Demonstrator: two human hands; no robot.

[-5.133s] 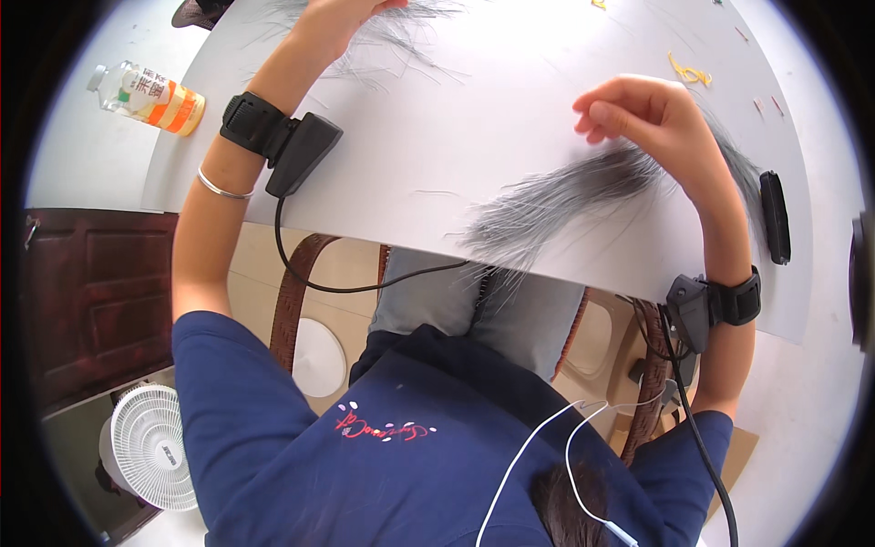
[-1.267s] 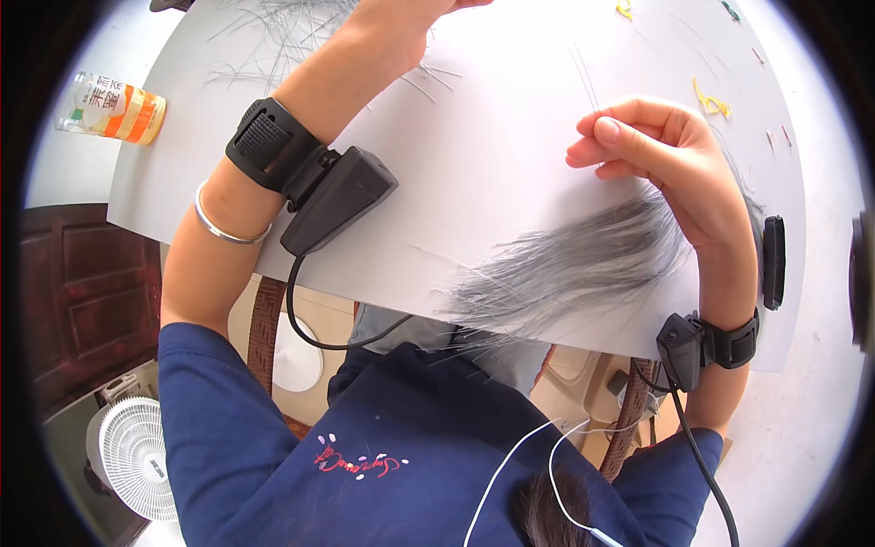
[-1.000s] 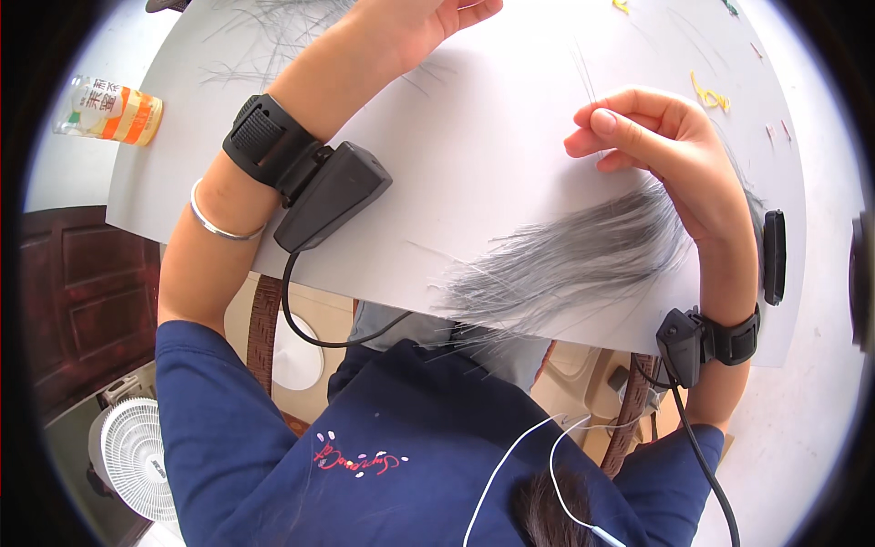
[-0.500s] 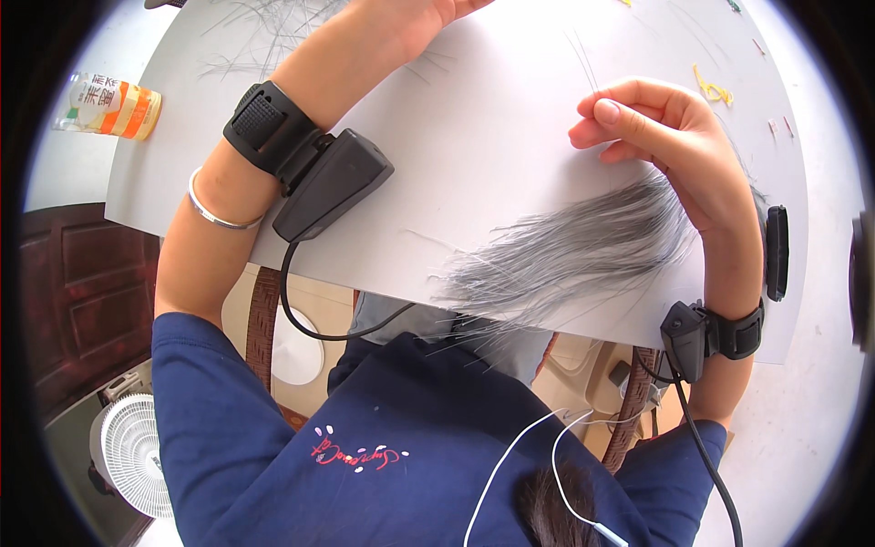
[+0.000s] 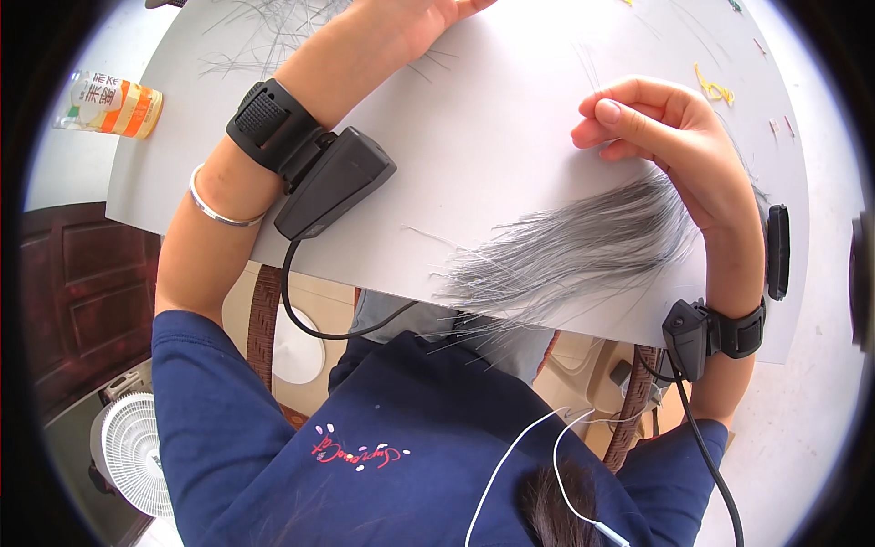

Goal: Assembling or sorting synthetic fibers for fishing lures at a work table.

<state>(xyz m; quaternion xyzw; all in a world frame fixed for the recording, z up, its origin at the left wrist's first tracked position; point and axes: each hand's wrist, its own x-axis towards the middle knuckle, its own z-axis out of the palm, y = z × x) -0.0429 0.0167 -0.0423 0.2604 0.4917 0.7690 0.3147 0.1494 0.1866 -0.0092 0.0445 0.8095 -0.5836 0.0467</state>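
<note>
My right hand (image 5: 661, 137) is closed in a pinch, thumb against forefinger, on a few thin grey strands (image 5: 586, 66) that stick up from the fingertips. Below its wrist a thick bundle of long grey strands (image 5: 583, 237) lies spread on the white table (image 5: 437, 182), the loose ends fanning left and over the near edge. My left hand (image 5: 424, 23) reaches to the top of the picture; its fingers are mostly cut off there, so what they hold or touch is hidden. Close to the left forearm, more loose grey strands (image 5: 264, 36) lie scattered.
A bottle with an orange and white label (image 5: 109, 105) lies at the table's left edge. Yellow ties (image 5: 713, 87) and small red bits (image 5: 788, 126) lie at the far right. A dark phone-like object (image 5: 777, 252) stands beside my right forearm. Black cabled devices (image 5: 335, 182) are strapped on both wrists.
Almost nothing differs. The strands in my right fingertips have shifted slightly, and both hands stay in nearly the same place.
</note>
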